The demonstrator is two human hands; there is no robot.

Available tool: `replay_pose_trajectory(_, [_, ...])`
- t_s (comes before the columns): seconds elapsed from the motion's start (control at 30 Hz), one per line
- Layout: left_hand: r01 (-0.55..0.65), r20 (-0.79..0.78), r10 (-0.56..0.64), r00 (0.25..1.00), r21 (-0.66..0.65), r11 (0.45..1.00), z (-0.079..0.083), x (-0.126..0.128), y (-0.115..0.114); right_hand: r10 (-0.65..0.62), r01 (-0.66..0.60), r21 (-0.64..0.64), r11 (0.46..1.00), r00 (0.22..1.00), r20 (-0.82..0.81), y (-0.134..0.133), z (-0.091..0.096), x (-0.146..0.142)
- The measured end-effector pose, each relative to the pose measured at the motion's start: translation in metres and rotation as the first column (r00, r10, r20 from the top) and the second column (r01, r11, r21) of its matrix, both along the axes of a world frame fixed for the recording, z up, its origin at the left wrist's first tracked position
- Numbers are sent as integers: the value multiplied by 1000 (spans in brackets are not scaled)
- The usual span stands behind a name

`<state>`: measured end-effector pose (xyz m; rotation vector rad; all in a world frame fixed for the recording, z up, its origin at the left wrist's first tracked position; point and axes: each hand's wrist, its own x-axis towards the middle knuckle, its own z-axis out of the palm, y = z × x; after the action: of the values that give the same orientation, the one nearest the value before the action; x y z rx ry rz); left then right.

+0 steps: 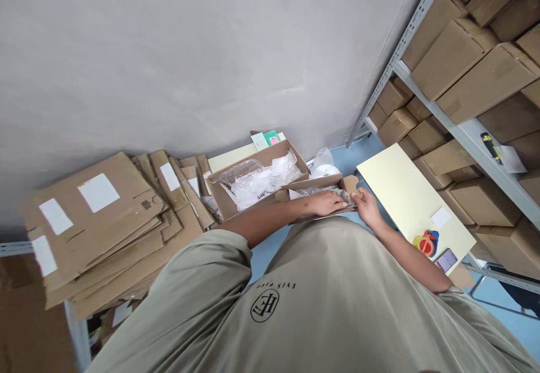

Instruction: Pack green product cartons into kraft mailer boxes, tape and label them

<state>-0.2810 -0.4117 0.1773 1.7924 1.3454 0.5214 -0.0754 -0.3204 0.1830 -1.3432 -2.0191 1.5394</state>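
A small open brown cardboard box [315, 183] with folded-out flaps sits just in front of the person's torso, and something clear and plastic seems to lie inside it. The left hand [327, 202] rests flat, palm down and fingers stretched, on the box's contents. The right hand [368, 207] is curled at the box's right end, fingers pinching its small flap. Behind it stands a larger open cardboard box of clear plastic bags [258, 181]. A pale yellow counter [405, 193] lies to the right, carrying an orange and blue tape dispenser [427, 243].
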Motion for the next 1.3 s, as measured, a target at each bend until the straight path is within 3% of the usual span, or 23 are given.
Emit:
replay_pose_trajectory(0.1, [-17,-200,16,980,-3,1000,-4,4,-3,25,-28,60,998,998,55,-4,4,-3])
replay_pose_trajectory(0.2, [-132,-352,108,930,-45,990,-2,11,-4,9,-9,1,1000,999,33,-9,4,-6])
replay_pose_trajectory(0.27, [-147,-377,111,920,-69,987,6,15,-6,-16,16,-21,1000,999,29,-11,1,-6])
replay_pose_trajectory(0.37, [-87,-348,79,934,-8,996,25,14,-16,-69,70,-53,996,997,17,-12,-4,-2])
replay_pose_trajectory(0.47, [-72,-252,113,961,166,984,48,2,-40,-174,166,-154,974,984,-40,-11,-10,7])
replay_pose_trajectory(0.53, [-118,-134,153,979,236,965,57,-11,-59,-249,233,-199,952,967,-60,-10,-12,15])
replay_pose_trajectory(0.6, [-255,-47,275,960,246,935,57,-27,-75,-313,294,-203,934,947,-68,-6,-12,26])
replay_pose_trajectory(0.67, [-460,-10,475,880,230,857,47,-46,-86,-362,342,-189,920,928,-85,0,-10,39])
replay_pose_trajectory(0.77, [-723,0,746,666,250,645,25,-75,-93,-433,418,-138,898,894,-113,13,-4,59])
replay_pose_trajectory(0.87, [-831,24,868,496,303,467,8,-98,-89,-506,498,-89,863,850,-148,28,2,77])
replay_pose_trajectory(0.93, [-852,41,894,447,323,411,2,-106,-82,-556,552,-75,830,811,-182,36,3,88])
replay_pose_trajectory(1.1, [-842,69,878,474,326,430,2,-93,-55,-687,687,-94,721,689,-230,50,-3,118])
replay_pose_trajectory(1.3, [-770,43,806,590,328,547,2,-48,-18,-796,787,-150,599,564,-222,62,-21,167])
